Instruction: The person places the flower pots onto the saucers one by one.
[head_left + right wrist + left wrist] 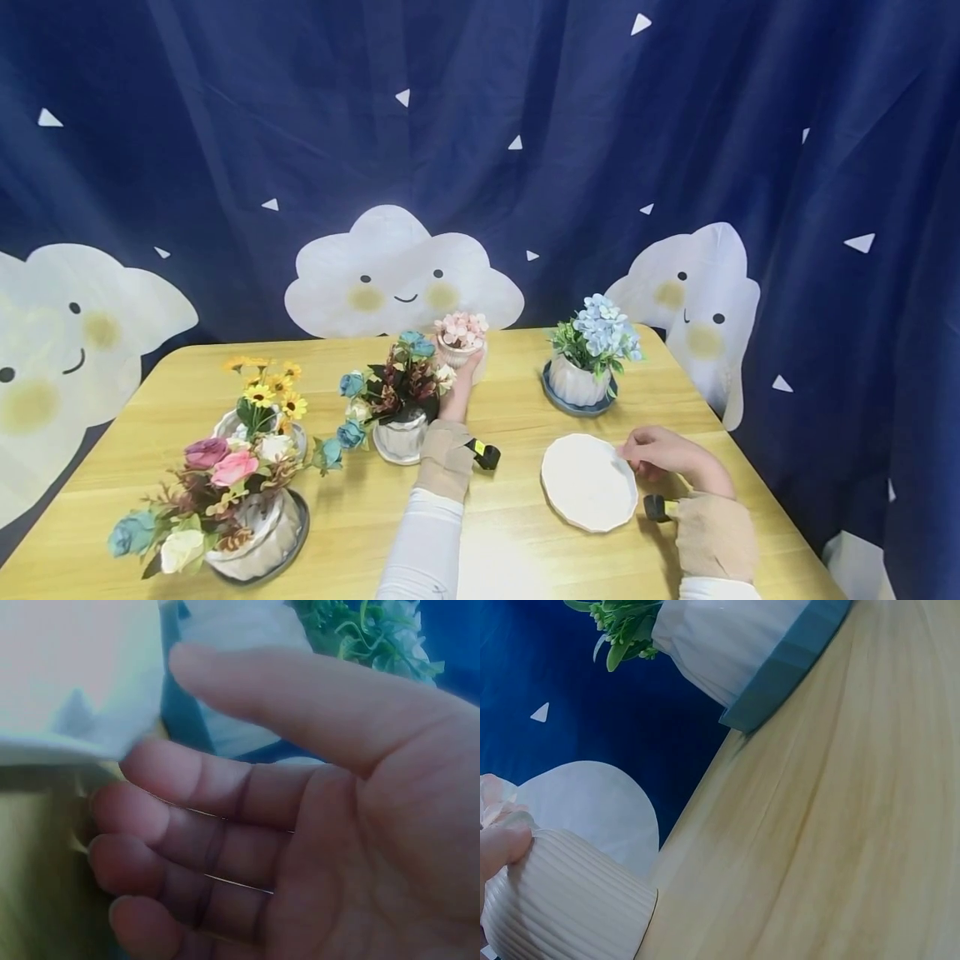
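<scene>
My left hand point(459, 387) grips a small ribbed white flowerpot point(455, 354) with pink flowers point(462, 329) at the back middle of the table. In the left wrist view the thumb point(506, 847) lies at the rim of that pot point(577, 900). Whether its base touches the wood cannot be told. At the right, a round white saucer point(588, 483) with a faceted rim lies beside my right hand point(663, 454). The right wrist view shows the thumb and loosely bent fingers spread apart, fingertips close to the saucer's edge point(75, 742); contact is unclear.
A blue-flowered pot point(581, 379) stands on a blue saucer at the back right. Left of my left arm is a pot with teal roses point(401, 437). Farther left are yellow flowers point(262, 396) and a rose pot point(262, 542). A dark curtain point(480, 167) hangs behind the table.
</scene>
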`<act>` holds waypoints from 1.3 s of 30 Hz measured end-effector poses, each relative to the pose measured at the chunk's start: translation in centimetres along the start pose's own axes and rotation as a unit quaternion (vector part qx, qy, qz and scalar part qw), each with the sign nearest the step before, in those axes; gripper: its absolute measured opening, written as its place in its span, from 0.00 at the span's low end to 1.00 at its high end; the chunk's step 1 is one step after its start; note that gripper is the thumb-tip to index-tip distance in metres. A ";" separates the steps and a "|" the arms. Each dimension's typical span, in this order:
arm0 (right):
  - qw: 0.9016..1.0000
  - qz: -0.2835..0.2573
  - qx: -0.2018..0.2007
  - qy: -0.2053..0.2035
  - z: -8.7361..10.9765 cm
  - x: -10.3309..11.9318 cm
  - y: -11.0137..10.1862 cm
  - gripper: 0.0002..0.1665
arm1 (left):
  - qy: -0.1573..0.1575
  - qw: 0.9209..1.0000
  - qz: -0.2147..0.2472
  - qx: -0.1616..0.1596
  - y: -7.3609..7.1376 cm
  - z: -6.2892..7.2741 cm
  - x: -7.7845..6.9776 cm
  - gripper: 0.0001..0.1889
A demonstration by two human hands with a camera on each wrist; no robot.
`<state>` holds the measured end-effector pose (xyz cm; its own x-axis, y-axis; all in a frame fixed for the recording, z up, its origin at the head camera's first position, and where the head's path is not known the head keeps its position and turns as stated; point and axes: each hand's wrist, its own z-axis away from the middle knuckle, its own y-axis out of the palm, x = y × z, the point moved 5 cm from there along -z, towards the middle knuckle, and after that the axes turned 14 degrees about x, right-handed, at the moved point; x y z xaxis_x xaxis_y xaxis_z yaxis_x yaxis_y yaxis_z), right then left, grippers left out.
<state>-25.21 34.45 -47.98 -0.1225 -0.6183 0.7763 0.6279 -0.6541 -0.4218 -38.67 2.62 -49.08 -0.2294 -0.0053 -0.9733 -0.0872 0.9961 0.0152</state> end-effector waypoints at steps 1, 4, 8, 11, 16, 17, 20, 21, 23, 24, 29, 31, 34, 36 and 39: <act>1.000 0.002 0.000 0.002 0.0 0.1 0.0 0.16 | 0.000 1.000 0.000 -0.001 0.0 0.0 0.0 0.48; 1.000 0.011 0.003 0.003 -0.1 0.3 0.2 0.17 | -0.005 1.000 0.005 0.001 0.1 0.0 0.1 0.50; 1.000 0.019 0.010 0.000 -0.2 0.4 0.3 0.17 | -0.023 1.000 0.017 0.008 0.3 -0.1 0.3 0.52; 1.000 0.020 0.013 0.000 -0.4 0.3 0.3 0.17 | -0.033 0.999 0.027 0.014 0.4 -0.2 0.5 0.52; 1.000 0.016 0.013 0.003 -0.5 0.2 0.3 0.15 | -0.030 0.998 0.043 0.018 0.2 -0.2 0.3 0.52; 1.000 0.015 0.013 0.004 -0.5 0.3 0.3 0.15 | -0.031 0.998 0.045 0.017 0.2 -0.3 0.3 0.52; 1.000 0.014 0.012 0.006 -0.6 0.2 0.3 0.15 | -0.038 0.998 0.055 0.020 0.2 -0.3 0.3 0.52; 1.000 0.015 0.012 0.007 -0.6 0.1 0.3 0.15 | -0.039 0.998 0.051 0.019 0.2 -0.3 0.3 0.52; 1.000 0.017 0.009 0.009 -0.7 0.0 0.2 0.15 | -0.049 0.997 0.049 0.018 0.2 -0.2 0.4 0.53; 1.000 0.018 0.008 0.010 -0.7 -0.1 0.2 0.15 | -0.050 0.998 0.045 0.017 0.2 -0.2 0.4 0.53; 1.000 0.022 0.003 0.016 -0.8 -0.5 0.2 0.14 | -0.052 0.998 0.024 0.008 0.3 -0.1 0.1 0.53; 1.000 0.022 0.003 0.017 -0.9 -0.5 0.2 0.14 | -0.046 0.999 0.018 0.005 0.4 -0.2 -0.1 0.53; 1.000 0.022 0.004 0.016 -0.9 -0.4 0.2 0.14 | -0.032 0.999 0.010 -0.002 0.7 -0.3 -0.6 0.52; 1.000 0.022 0.004 0.015 -0.8 -0.3 0.2 0.14 | -0.024 1.000 0.000 -0.007 0.9 -0.5 -0.9 0.51; 1.000 0.023 0.005 0.011 -0.8 -0.2 0.2 0.14 | -0.008 1.000 0.009 -0.010 1.4 -0.6 -1.4 0.51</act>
<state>-25.65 34.11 -48.59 -0.1099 -0.6577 0.7452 0.6413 -0.6197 -0.4524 -39.00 3.96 -47.54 -0.2153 0.0138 -0.9764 -0.1022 0.9941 0.0366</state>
